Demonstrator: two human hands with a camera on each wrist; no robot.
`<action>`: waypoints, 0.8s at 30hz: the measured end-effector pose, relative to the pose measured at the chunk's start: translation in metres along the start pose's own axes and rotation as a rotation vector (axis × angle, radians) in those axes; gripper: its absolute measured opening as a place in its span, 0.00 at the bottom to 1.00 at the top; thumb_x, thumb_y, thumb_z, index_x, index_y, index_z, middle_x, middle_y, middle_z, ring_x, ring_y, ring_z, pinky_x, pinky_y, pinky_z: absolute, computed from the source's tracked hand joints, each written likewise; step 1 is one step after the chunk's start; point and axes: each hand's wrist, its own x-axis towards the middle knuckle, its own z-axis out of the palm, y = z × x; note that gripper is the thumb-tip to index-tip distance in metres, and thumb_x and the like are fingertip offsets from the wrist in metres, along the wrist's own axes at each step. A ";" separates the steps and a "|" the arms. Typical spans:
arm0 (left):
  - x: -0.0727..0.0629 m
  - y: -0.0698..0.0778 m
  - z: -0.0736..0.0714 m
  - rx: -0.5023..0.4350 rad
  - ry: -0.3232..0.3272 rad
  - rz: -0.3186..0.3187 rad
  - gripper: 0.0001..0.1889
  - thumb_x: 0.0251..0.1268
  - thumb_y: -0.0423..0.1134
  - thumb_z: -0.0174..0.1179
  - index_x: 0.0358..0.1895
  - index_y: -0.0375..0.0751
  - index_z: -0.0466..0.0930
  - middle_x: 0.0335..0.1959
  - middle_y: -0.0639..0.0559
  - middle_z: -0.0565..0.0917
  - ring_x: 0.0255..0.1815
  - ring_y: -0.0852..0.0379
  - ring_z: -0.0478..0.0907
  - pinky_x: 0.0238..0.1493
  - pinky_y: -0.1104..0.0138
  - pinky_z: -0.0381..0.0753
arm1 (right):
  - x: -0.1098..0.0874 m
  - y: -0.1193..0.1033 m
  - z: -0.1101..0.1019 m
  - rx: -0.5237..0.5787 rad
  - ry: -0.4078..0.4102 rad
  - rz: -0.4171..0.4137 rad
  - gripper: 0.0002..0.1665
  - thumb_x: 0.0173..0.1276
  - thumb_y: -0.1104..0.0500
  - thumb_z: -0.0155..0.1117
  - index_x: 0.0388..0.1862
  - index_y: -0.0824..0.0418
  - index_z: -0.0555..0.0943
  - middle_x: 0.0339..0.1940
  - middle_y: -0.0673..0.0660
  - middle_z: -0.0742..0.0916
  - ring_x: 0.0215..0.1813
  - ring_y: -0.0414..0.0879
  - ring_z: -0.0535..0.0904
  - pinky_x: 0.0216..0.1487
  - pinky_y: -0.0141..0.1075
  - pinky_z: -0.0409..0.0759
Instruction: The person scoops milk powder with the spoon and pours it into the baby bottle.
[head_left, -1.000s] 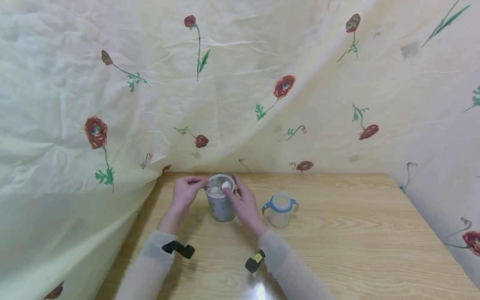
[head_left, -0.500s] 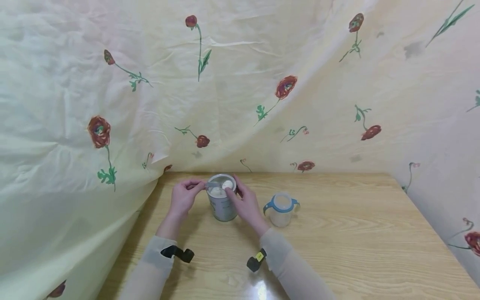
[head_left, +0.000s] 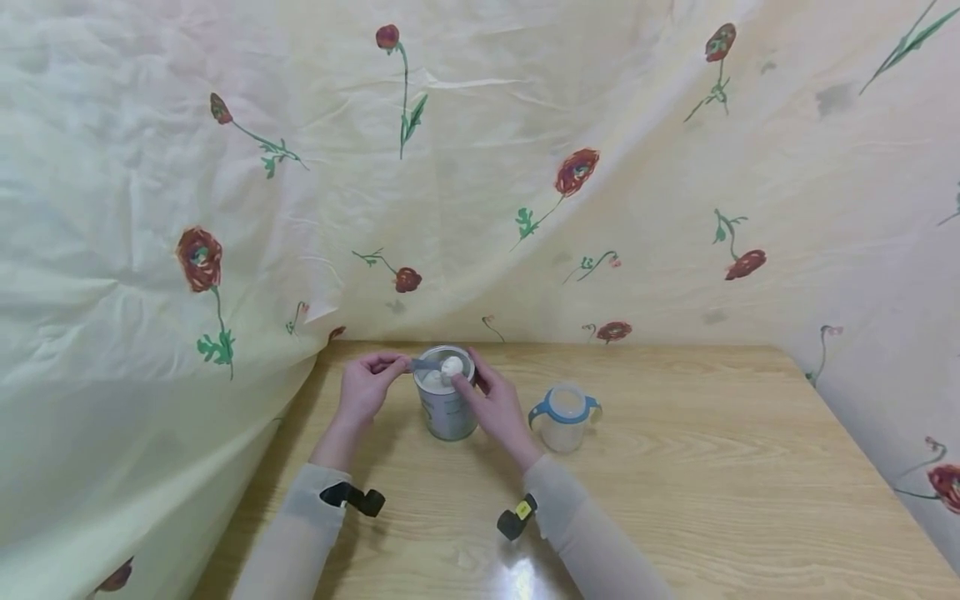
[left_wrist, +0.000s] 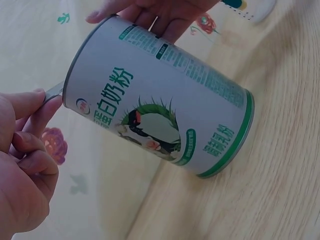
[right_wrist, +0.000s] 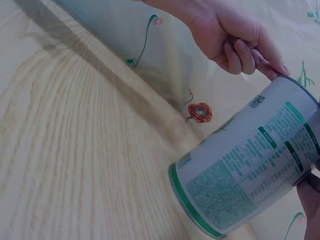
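Observation:
A milk powder can (head_left: pixel 447 417), white with green bands and print, stands upright on the table with its top off. White powder shows inside. Thumb and fingers of my left hand (head_left: pixel 365 390) pinch the flat grey handle of a scoop (head_left: pixel 426 365) at the can's left rim; the bowl end, with a white mound of powder, lies within the mouth. My right hand (head_left: pixel 497 408) holds the can's right side, fingers behind the wall and thumb over the rim close to the scoop. In the left wrist view the scoop handle (left_wrist: pixel 54 91) emerges over the rim.
A clear sippy cup (head_left: pixel 562 433) with a blue two-handled collar stands just right of the can, near my right wrist. Behind the wooden table (head_left: pixel 675 483) hangs a cream cloth (head_left: pixel 480 200) with red flowers, which also covers the left side.
My left hand has drawn back slightly left, and more of the scoop handle shows. The powder mound looks rounder and sits a little higher in the can's mouth. My right hand keeps its hold.

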 end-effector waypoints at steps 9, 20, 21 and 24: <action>0.005 0.008 -0.008 0.048 -0.029 0.050 0.10 0.70 0.35 0.74 0.46 0.29 0.89 0.35 0.52 0.93 0.40 0.58 0.89 0.48 0.69 0.83 | 0.001 -0.002 -0.005 -0.007 -0.018 0.014 0.42 0.79 0.44 0.68 0.84 0.58 0.66 0.82 0.61 0.71 0.79 0.57 0.71 0.75 0.46 0.73; 0.004 -0.006 -0.020 0.115 -0.066 0.154 0.11 0.70 0.32 0.73 0.46 0.25 0.89 0.35 0.49 0.93 0.37 0.57 0.89 0.44 0.70 0.85 | -0.001 0.001 -0.003 0.020 -0.023 0.016 0.41 0.80 0.46 0.68 0.84 0.59 0.66 0.82 0.61 0.72 0.78 0.58 0.72 0.75 0.47 0.73; 0.003 -0.007 -0.021 0.113 -0.067 0.160 0.11 0.70 0.32 0.73 0.46 0.24 0.88 0.35 0.50 0.93 0.37 0.58 0.89 0.44 0.70 0.85 | -0.001 0.001 -0.003 0.020 -0.024 0.015 0.42 0.80 0.46 0.68 0.84 0.60 0.66 0.82 0.61 0.72 0.78 0.58 0.71 0.75 0.47 0.72; 0.002 -0.008 -0.022 0.112 -0.052 0.175 0.11 0.69 0.31 0.73 0.46 0.24 0.88 0.34 0.52 0.92 0.36 0.61 0.89 0.43 0.71 0.85 | -0.001 0.002 -0.003 0.016 -0.022 0.007 0.42 0.80 0.46 0.67 0.84 0.61 0.66 0.82 0.62 0.71 0.79 0.58 0.71 0.75 0.47 0.72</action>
